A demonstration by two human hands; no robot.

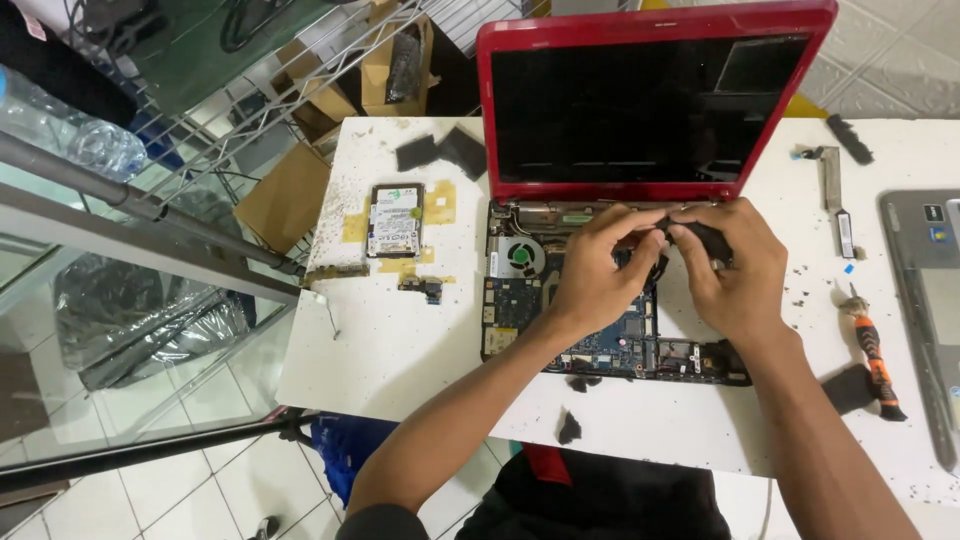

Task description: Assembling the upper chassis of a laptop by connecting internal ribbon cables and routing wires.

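Left hand (598,268): pinching a black part (700,238), steadying it above the laptop (640,200).
Right hand (735,270): grip pinching the same part.
Screwdriver (876,360): lying right, on the counter (400,340).

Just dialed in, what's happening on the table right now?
A person has both hands inside an opened red laptop whose mainboard lies bare. The left hand and right hand pinch a small black part near the hinge. A removed drive lies left, an orange-handled screwdriver right, on the white table.
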